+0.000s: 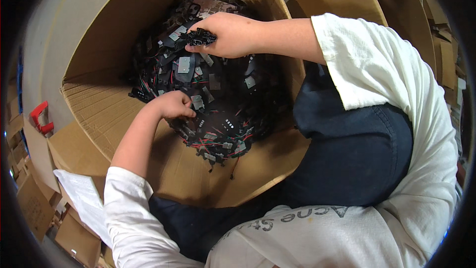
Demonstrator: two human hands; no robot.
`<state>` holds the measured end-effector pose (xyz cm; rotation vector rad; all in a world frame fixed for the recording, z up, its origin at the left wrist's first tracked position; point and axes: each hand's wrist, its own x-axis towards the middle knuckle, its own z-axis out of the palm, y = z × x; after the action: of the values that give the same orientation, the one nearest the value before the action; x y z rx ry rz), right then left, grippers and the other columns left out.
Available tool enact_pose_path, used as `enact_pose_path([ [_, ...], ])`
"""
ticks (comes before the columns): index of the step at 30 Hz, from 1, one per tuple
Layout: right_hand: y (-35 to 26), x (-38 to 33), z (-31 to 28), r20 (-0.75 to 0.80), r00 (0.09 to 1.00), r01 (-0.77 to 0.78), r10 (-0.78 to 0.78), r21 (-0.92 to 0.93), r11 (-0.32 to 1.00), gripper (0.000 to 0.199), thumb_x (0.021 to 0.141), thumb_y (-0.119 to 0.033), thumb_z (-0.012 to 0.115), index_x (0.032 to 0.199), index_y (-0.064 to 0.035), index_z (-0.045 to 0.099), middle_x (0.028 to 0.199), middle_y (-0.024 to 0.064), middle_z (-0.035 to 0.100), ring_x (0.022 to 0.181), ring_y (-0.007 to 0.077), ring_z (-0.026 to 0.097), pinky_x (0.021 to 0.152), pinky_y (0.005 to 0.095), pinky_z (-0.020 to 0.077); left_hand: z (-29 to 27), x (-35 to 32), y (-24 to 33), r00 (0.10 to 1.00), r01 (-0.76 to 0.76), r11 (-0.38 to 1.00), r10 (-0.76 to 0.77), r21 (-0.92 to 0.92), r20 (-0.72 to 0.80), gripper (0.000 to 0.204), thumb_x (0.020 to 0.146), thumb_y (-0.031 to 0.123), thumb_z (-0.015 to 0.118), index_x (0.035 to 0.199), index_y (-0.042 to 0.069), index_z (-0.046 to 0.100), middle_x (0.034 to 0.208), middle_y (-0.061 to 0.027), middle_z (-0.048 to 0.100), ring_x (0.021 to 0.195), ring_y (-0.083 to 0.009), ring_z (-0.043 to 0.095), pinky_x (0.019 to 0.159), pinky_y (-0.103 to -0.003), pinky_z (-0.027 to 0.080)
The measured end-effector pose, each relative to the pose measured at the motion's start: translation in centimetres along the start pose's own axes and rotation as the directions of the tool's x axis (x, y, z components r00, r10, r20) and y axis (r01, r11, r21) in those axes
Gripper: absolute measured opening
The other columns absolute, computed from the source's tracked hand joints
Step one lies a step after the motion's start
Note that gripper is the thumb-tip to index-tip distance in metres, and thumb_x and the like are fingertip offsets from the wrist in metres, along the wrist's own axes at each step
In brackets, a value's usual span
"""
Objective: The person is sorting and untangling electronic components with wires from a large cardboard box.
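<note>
Parts in hand: a small bunch of black parts (200, 36) is gripped by the right hand, pinched between thumb and curled fingers, above the far side of the heap.
Right hand: the right hand (232, 34) is closed around that bunch (knuckles turned up toward the camera), and its forearm is seen reaching in from the right, across the box.
Left hand: the left hand (173, 105) is laid on the near left edge of the heap with its fingers curled down into the parts; whether anything is actually clasped in it cannot be told, since the fingertips are hidden among the pieces.
Heap: a heap of black parts (213, 94) with grey square tabs and thin red and green wires is piled in the middle of the box, directly under both hands.
Box: the heap is held in a large open cardboard box (99, 104), whose walls are bent outward by the lens and whose brown floor is shown around the pile.
Clothing: white sleeves (391, 94) are worn on both arms, with a dark apron (357, 154) over the chest, pressed against the near rim of the box.
Surroundings: a red handle (40, 116) is seen at the left, outside the box; a white sheet (84, 198) is laid over smaller cartons at the lower left (more cartons are stacked at the upper right).
</note>
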<state>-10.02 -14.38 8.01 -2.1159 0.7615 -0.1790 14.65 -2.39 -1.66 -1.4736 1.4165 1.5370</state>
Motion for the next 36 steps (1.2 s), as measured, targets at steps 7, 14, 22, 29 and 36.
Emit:
enact_pose_path([
  [7,-0.7,0.2,0.3,-0.047,0.998,0.027,-0.028,-0.026,0.999,0.04,0.099,-0.04,0.066,0.118,-0.0046,0.068,0.104,0.0215,0.071,0.103,0.0405,0.066,0.089,0.0445,0.0532,-5.0,-6.2,1.8,0.906,-0.358,0.898,0.268,-0.256,-0.327,0.023,0.085,0.026,0.081,0.087,0.006,0.069,0.074,0.0038,0.062,0.069,-0.0061,0.054,0.063,-0.028,0.046],
  [14,0.2,0.7,0.7,-0.044,0.999,0.029,-0.028,0.022,0.999,0.034,0.095,-0.028,0.071,0.119,-0.0042,0.068,0.11,0.0191,0.071,0.106,0.0382,0.066,0.093,0.0422,0.0526,-6.1,-7.0,2.0,0.708,-0.517,0.853,0.385,-0.064,-0.592,0.019,0.088,0.02,0.077,0.087,0.006,0.065,0.071,0.0014,0.058,0.064,-0.0063,0.049,0.059,-0.027,0.041],
  [22,0.5,0.7,0.9,-0.136,0.964,0.246,-0.229,0.128,0.961,0.03,0.097,-0.027,0.068,0.12,-0.008,0.071,0.105,0.0129,0.075,0.104,0.0329,0.069,0.093,0.0414,0.0532,-4.0,-7.8,7.0,0.194,-0.761,0.632,0.436,0.146,-0.879,0.021,0.095,0.017,0.073,0.105,0.005,0.059,0.071,-0.0025,0.062,0.061,-0.0085,0.056,0.055,-0.027,0.044],
  [29,-0.7,0.1,0.1,0.168,0.98,-0.164,0.103,0.402,0.901,0.027,0.097,-0.028,0.07,0.116,-0.0089,0.068,0.092,0.007,0.071,0.085,0.0144,0.065,0.081,0.0319,0.0523,-2.9,-7.5,7.7,0.471,-0.874,0.312,0.362,-0.371,-0.804,0.035,0.101,0.018,0.066,0.126,0.009,0.043,0.09,-0.0036,0.063,0.065,-0.0076,0.055,0.054,-0.023,0.042],
  [36,0.9,2.1,0.5,-0.114,0.968,-0.216,0.225,0.082,0.973,0.038,0.096,-0.041,0.071,0.113,-0.0067,0.071,0.087,0.0139,0.072,0.08,0.0247,0.068,0.076,0.0382,0.0535,2.5,1.5,-0.9,0.637,-0.467,0.868,0.196,-0.171,-0.745,0.045,0.088,0.024,0.077,0.123,0.01,0.053,0.101,-0.0113,0.064,0.088,-0.0207,0.062,0.075,-0.034,0.052],
])
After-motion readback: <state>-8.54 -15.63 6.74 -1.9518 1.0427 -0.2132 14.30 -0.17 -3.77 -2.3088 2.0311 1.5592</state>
